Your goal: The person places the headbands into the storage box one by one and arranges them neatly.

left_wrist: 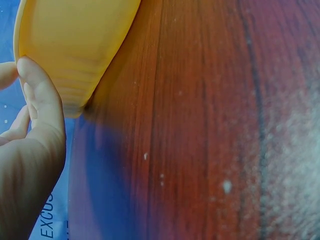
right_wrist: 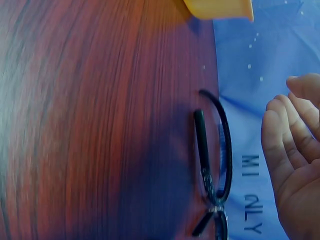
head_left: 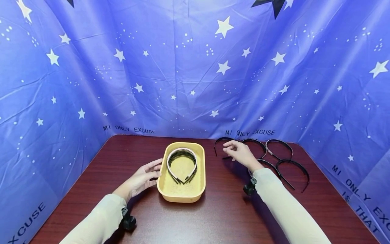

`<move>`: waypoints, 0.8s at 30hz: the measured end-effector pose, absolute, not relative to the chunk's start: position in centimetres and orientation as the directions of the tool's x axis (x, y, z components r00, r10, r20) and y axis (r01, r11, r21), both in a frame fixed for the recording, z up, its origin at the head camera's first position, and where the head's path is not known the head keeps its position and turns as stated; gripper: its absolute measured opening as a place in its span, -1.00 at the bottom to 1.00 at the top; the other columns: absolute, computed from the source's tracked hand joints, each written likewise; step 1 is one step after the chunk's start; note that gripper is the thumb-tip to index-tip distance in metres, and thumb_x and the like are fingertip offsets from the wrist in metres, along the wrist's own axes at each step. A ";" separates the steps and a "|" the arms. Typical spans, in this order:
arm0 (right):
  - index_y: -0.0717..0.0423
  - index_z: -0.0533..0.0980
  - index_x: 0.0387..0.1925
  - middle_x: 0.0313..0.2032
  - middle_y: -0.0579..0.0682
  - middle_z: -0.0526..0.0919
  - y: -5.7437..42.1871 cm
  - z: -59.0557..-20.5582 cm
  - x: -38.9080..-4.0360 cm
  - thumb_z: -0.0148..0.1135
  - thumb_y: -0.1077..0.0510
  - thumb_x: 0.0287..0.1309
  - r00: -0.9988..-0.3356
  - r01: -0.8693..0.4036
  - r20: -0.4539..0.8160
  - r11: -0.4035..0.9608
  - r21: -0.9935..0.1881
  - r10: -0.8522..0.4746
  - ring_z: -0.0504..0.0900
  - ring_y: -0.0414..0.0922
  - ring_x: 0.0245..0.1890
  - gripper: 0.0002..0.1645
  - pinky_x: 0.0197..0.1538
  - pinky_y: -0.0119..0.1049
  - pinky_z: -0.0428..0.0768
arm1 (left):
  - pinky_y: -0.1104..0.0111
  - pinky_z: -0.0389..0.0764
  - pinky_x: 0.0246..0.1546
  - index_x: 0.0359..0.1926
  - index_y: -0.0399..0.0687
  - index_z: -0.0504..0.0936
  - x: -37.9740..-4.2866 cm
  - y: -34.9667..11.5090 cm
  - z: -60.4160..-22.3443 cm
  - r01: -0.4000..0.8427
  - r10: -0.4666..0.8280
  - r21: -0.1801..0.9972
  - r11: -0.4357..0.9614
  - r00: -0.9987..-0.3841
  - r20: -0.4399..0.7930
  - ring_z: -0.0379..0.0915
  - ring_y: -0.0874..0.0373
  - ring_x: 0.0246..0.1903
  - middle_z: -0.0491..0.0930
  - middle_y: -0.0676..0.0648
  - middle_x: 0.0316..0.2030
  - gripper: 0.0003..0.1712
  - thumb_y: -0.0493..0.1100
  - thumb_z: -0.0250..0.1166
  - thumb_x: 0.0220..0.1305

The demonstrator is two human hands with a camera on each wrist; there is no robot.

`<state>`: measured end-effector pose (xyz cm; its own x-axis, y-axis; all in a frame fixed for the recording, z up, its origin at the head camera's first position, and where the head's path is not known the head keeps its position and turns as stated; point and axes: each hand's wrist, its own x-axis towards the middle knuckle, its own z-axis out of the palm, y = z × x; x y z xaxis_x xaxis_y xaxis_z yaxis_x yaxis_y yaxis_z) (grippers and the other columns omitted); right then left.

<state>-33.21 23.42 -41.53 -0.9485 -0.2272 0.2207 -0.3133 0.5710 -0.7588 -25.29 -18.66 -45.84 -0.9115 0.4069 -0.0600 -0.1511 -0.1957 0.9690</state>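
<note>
A yellow plastic tray (head_left: 179, 198) stands at the middle of the table. Inside it several headbands (head_left: 182, 150) lie nested, a pale one among black toothed ones, their tips toward the front. My left hand (head_left: 141, 179) is at the tray's left side, thumb and fingertips touching the wall near the rim with the fingers relaxed. Over the far right of the table, my right hand (head_left: 242, 155) hovers with loosely bent fingers and nothing in them. Closest to it is a black headband (head_left: 215, 148), partly covered by the hand; the right wrist view shows black headbands (right_wrist: 228, 145) beside the fingers.
More headbands lie at the back right, including a patterned one (head_left: 281, 140) and a plain black one (head_left: 307, 171); some overlap. A blue star-printed cloth (head_left: 182, 74) surrounds the back and sides of the dark red wooden table (head_left: 128, 149).
</note>
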 end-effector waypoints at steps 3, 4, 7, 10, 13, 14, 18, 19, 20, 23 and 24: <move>0.20 0.60 0.03 -0.24 0.19 0.70 24.5 -41.6 -33.1 0.31 0.10 0.31 -0.948 -0.315 0.222 0.586 -0.746 -0.227 0.66 0.15 -0.28 -0.66 -0.42 -0.25 0.67 | 0.16 0.59 0.07 0.55 -0.27 0.00 -25.3 -18.6 -45.8 -0.155 0.401 0.969 -0.191 -0.914 -0.067 0.49 0.01 0.09 0.24 -0.39 0.34 -0.18 -0.44 0.14 0.36; 0.20 0.59 0.03 -0.23 0.21 0.70 24.8 -41.6 -33.1 0.31 0.11 0.32 -0.948 -0.315 0.221 0.591 -0.742 -0.228 0.66 0.17 -0.29 -0.67 -0.42 -0.25 0.66 | 0.16 0.59 0.07 0.55 -0.26 0.01 -25.3 -18.5 -45.8 -0.155 0.400 0.970 -0.189 -0.914 -0.068 0.49 0.01 0.09 0.25 -0.38 0.34 -0.17 -0.44 0.15 0.36; 0.23 0.58 0.05 -0.23 0.23 0.69 25.7 -41.6 -33.1 0.30 0.11 0.32 -0.950 -0.308 0.210 0.603 -0.736 -0.229 0.65 0.23 -0.28 -0.65 -0.42 -0.26 0.66 | 0.15 0.59 0.07 0.55 -0.25 0.01 -25.3 -18.5 -45.8 -0.153 0.399 0.971 -0.184 -0.914 -0.069 0.48 -0.01 0.10 0.25 -0.37 0.34 -0.17 -0.44 0.16 0.35; 0.22 0.58 0.05 -0.23 0.23 0.69 26.5 -41.5 -33.2 0.30 0.10 0.33 -0.955 -0.293 0.194 0.607 -0.738 -0.225 0.64 0.26 -0.28 -0.64 -0.41 -0.25 0.66 | 0.14 0.59 0.07 0.56 -0.23 0.02 -25.3 -18.5 -45.8 -0.155 0.397 0.971 -0.183 -0.915 -0.071 0.48 -0.01 0.10 0.25 -0.36 0.34 -0.17 -0.44 0.15 0.35; 0.23 0.58 0.04 -0.23 0.24 0.69 27.4 -41.6 -33.4 0.30 0.11 0.32 -0.957 -0.288 0.193 0.616 -0.733 -0.217 0.65 0.25 -0.30 -0.65 -0.42 -0.23 0.66 | 0.14 0.58 0.07 0.56 -0.24 0.02 -25.2 -18.6 -45.7 -0.156 0.396 0.970 -0.184 -0.916 -0.072 0.48 0.00 0.10 0.25 -0.36 0.34 -0.18 -0.44 0.14 0.36; 0.24 0.58 0.04 -0.23 0.25 0.69 27.8 -41.6 -33.4 0.30 0.12 0.32 -0.957 -0.286 0.195 0.616 -0.734 -0.213 0.65 0.25 -0.32 -0.65 -0.43 -0.21 0.67 | 0.14 0.59 0.07 0.55 -0.23 0.03 -25.1 -18.6 -45.7 -0.156 0.395 0.970 -0.186 -0.916 -0.072 0.49 0.00 0.10 0.26 -0.35 0.34 -0.18 -0.44 0.14 0.35; 0.27 0.57 0.05 -0.24 0.25 0.69 29.3 -41.5 -33.4 0.29 0.12 0.33 -0.963 -0.268 0.186 0.624 -0.734 -0.194 0.65 0.21 -0.34 -0.64 -0.41 -0.16 0.68 | 0.15 0.59 0.07 0.55 -0.26 0.01 -25.1 -18.5 -45.7 -0.148 0.403 0.970 -0.192 -0.913 -0.060 0.49 0.00 0.09 0.26 -0.36 0.34 -0.18 -0.45 0.14 0.36; 0.28 0.57 0.06 -0.23 0.24 0.70 29.6 -41.5 -33.4 0.28 0.12 0.33 -0.965 -0.259 0.179 0.626 -0.735 -0.190 0.65 0.21 -0.32 -0.63 -0.40 -0.16 0.68 | 0.15 0.59 0.07 0.55 -0.25 0.02 -25.1 -18.5 -45.7 -0.151 0.400 0.969 -0.193 -0.914 -0.063 0.49 0.00 0.09 0.27 -0.35 0.34 -0.18 -0.45 0.14 0.35; 0.27 0.57 0.06 -0.22 0.23 0.70 30.0 -41.5 -33.3 0.28 0.11 0.34 -0.969 -0.245 0.170 0.631 -0.736 -0.179 0.65 0.19 -0.30 -0.62 -0.39 -0.15 0.68 | 0.15 0.59 0.06 0.55 -0.25 0.02 -25.1 -18.5 -45.7 -0.151 0.399 0.970 -0.191 -0.915 -0.064 0.49 0.00 0.09 0.27 -0.35 0.34 -0.18 -0.45 0.14 0.35; 0.28 0.56 0.07 -0.18 0.23 0.71 31.0 -41.5 -33.2 0.26 0.07 0.36 -0.973 -0.232 0.162 0.666 -0.709 -0.167 0.66 0.14 -0.25 -0.60 -0.39 -0.20 0.67 | 0.15 0.59 0.06 0.55 -0.23 0.03 -25.1 -18.5 -45.7 -0.159 0.391 0.970 -0.185 -0.917 -0.076 0.49 0.01 0.09 0.28 -0.33 0.33 -0.17 -0.45 0.15 0.33; 0.26 0.57 0.07 -0.17 0.23 0.71 31.3 -41.5 -33.1 0.26 0.05 0.36 -0.975 -0.224 0.160 0.674 -0.704 -0.157 0.67 0.14 -0.24 -0.60 -0.39 -0.21 0.67 | 0.15 0.59 0.06 0.55 -0.24 0.02 -25.1 -18.5 -45.7 -0.156 0.391 0.971 -0.182 -0.917 -0.074 0.49 0.00 0.09 0.28 -0.33 0.33 -0.17 -0.45 0.15 0.34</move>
